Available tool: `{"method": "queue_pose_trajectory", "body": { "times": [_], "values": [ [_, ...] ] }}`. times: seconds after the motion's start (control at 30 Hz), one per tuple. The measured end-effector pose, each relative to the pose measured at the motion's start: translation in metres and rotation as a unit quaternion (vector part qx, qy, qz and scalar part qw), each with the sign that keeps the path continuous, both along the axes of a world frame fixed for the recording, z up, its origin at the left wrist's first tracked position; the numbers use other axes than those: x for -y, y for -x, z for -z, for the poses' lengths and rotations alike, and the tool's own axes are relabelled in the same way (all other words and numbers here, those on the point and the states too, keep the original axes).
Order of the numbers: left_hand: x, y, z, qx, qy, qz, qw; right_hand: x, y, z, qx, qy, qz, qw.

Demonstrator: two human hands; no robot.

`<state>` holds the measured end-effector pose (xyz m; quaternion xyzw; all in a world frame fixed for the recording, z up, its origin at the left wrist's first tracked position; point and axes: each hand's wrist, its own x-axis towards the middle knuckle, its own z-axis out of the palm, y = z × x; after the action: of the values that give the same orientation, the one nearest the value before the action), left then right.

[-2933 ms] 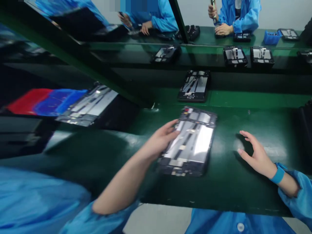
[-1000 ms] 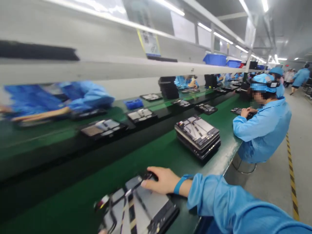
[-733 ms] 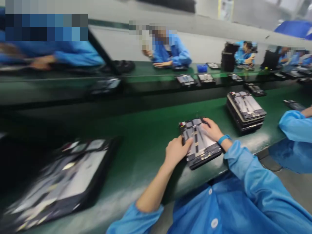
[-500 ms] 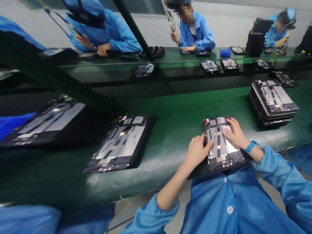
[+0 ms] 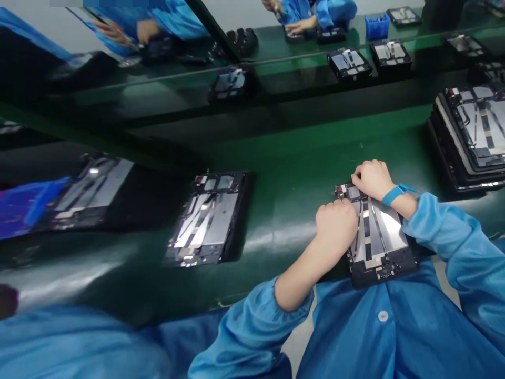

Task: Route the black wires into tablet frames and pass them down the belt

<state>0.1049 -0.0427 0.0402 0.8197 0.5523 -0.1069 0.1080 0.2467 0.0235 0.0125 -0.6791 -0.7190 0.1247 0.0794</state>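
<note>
An opened tablet (image 5: 384, 231) lies at the bench's front edge, its silver plates, dark ribbon cables and black circuit strip bare. Over its upper left side my left hand (image 5: 336, 223) is closed, knuckles up and fingertips hidden. My right hand (image 5: 373, 179), with a blue wristband (image 5: 396, 193), is curled above the top end, thumb and fingers drawn together. Whatever either hand pinches cannot be made out. A small red-and-white part (image 5: 341, 190) shows at the tablet's top left corner.
Another opened tablet (image 5: 207, 218) lies to the left on the green bench (image 5: 284, 210). At right stands a stack of tablets (image 5: 483, 126). More units and a blue bin (image 5: 376, 26) sit beyond, near co-workers' hands. A dark post crosses the left side. A blue sleeve (image 5: 71, 342) shows lower left.
My hands have gone from lying open on the tablet's sides to closed near its upper part. The right hand moved up to the top end. The view has tilted downward.
</note>
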Motion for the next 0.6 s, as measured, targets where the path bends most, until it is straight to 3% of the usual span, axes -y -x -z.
{"method": "queue_pose_trajectory", "body": {
  "times": [0.2, 0.3, 0.4, 0.5, 0.6],
  "values": [
    [0.002, 0.033, -0.007, 0.051, 0.069, -0.093, 0.992, 0.001, 0.004, -0.007, -0.015, 0.034, -0.01, 0.999],
    [0.01, 0.059, 0.004, 0.065, 0.07, -0.172, 0.98, -0.002, 0.011, -0.009, 0.005, 0.029, -0.006, 1.0],
    [0.016, 0.074, 0.022, 0.071, 0.064, -0.198, 0.976, -0.005, 0.014, -0.01, -0.007, 0.026, -0.013, 1.0],
    [0.014, 0.075, 0.038, 0.174, 0.009, -0.184, 0.967, 0.0, 0.008, -0.01, -0.054, -0.008, -0.057, 0.997],
    [0.003, 0.07, 0.047, 0.348, 0.014, -0.178, 0.92, 0.015, -0.004, -0.009, -0.089, -0.049, -0.096, 0.99]
  ]
}}
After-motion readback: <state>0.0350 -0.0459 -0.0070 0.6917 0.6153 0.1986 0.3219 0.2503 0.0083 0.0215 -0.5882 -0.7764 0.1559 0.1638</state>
